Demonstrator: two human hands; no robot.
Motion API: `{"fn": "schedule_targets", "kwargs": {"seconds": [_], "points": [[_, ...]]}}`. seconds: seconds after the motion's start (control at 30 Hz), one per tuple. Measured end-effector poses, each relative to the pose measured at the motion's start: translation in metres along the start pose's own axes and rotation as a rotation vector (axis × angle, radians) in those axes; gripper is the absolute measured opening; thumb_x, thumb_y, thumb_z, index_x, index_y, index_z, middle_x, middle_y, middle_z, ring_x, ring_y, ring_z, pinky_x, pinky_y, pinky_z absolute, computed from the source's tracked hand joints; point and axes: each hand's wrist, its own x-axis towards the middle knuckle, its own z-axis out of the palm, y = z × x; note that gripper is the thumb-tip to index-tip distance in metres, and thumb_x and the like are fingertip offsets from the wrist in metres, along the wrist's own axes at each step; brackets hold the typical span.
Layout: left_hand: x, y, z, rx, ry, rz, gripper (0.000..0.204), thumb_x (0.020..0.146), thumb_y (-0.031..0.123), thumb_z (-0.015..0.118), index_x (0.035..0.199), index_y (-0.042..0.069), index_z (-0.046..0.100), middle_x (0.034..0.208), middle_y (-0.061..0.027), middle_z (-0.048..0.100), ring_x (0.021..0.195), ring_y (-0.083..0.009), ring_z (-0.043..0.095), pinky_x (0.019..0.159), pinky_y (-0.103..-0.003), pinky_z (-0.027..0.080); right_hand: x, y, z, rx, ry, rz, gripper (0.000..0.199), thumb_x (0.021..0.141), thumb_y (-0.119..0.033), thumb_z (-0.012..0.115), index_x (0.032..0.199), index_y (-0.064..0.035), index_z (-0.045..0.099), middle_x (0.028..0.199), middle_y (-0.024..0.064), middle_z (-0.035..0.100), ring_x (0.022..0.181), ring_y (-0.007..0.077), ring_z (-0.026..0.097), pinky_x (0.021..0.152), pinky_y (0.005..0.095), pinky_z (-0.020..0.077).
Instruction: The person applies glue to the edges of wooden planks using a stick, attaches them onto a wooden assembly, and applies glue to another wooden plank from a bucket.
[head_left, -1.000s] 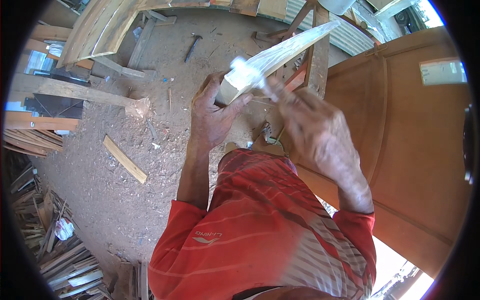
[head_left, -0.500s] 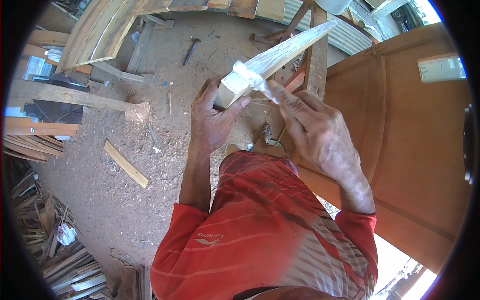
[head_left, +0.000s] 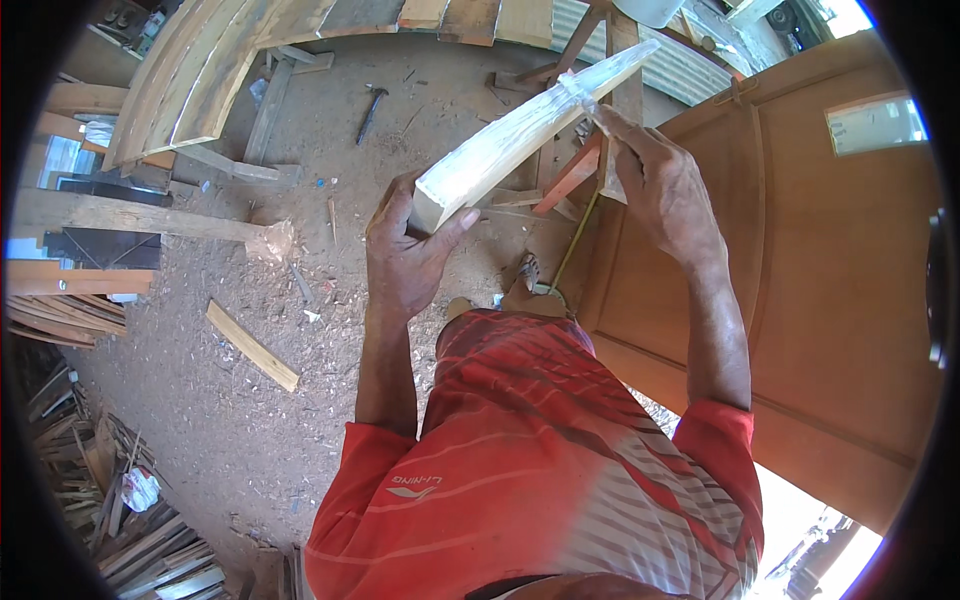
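My left hand (head_left: pixel 408 255) grips the near end of a long wooden board (head_left: pixel 510 150), its thumb on the side. The board slants up and away to the right, held off the ground. A wet-looking white coating, like glue, covers its upper face. My right hand (head_left: pixel 668 190) pinches a thin, whitish flat piece (head_left: pixel 577 92) and rests it across the coated face, toward the far end. White stuff clings to that piece, and its exact kind is hard to make out.
A brown panelled wooden door (head_left: pixel 830 270) stands on the right. Joined planks (head_left: pixel 215 80) rest on a support at the far left. On the dirt floor lie a hammer (head_left: pixel 371 114) and a wood strip (head_left: pixel 252 345). Scrap wood (head_left: pixel 160 545) is piled at the lower left.
My right hand has slid the whitish piece along the board, away from the near end toward the far end. My left hand keeps its grip, slightly lower and to the left.
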Motion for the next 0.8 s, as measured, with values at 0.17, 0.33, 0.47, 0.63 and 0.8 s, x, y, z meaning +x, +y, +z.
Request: {"fn": "schedule_targets", "kwargs": {"seconds": [0.17,0.33,0.47,0.63,0.8], "points": [[0.002,-0.001,-0.002,0.005,0.003,-0.003,0.047,0.084,0.009,0.083,0.126,0.001,0.063,0.116,-0.0114,0.067,0.103,-0.0182,0.067,0.085,-0.032,0.055,0.0,-0.007,0.003,0.159,-0.071,0.063,0.042,0.095,-0.006,0.054,0.137,-0.0069,0.06,0.098,0.0224,0.07,0.088,0.0387,0.071,0.081,0.0494,0.0548],[0.004,0.005,-0.004,0.011,-0.006,-0.033,0.048,0.085,0.009,0.083,0.127,0.001,0.062,0.116,-0.0104,0.067,0.105,-0.018,0.066,0.086,-0.032,0.054,0.015,0.029,0.005,-0.053,-0.024,0.242,0.04,0.097,-0.006,0.056,0.136,-0.0023,0.062,0.109,0.0238,0.07,0.086,0.0359,0.07,0.08,0.0419,0.0555],[0.004,0.003,-0.004,0.009,-0.013,-0.014,0.048,0.086,0.008,0.082,0.128,0.0,0.061,0.118,-0.0102,0.066,0.106,-0.0175,0.065,0.087,-0.032,0.054,0.018,0.037,0.009,-0.267,0.032,0.139,0.04,0.095,-0.007,0.059,0.134,-0.008,0.062,0.111,0.0177,0.068,0.091,0.0358,0.07,0.079,0.0449,0.0565],[0.005,-0.001,-0.004,0.007,-0.013,0.015,0.048,0.085,0.007,0.082,0.128,0.0,0.062,0.119,-0.0106,0.066,0.106,-0.0174,0.065,0.088,-0.032,0.054,0.003,0.021,0.018,-0.298,-0.003,0.04,0.037,0.093,-0.006,0.058,0.129,-0.0129,0.063,0.104,0.0156,0.067,0.084,0.0348,0.07,0.072,0.0472,0.0591],[0.004,0.002,-0.005,0.006,-0.001,-0.003,0.048,0.084,0.006,0.082,0.127,-0.001,0.063,0.118,-0.011,0.067,0.106,-0.0173,0.066,0.088,-0.031,0.054,0.008,0.022,0.006,-0.171,0.08,-0.015,0.044,0.088,-0.001,0.062,0.131,-0.0116,0.062,0.104,0.0148,0.067,0.09,0.0357,0.069,0.076,0.0459,0.0584]]}}
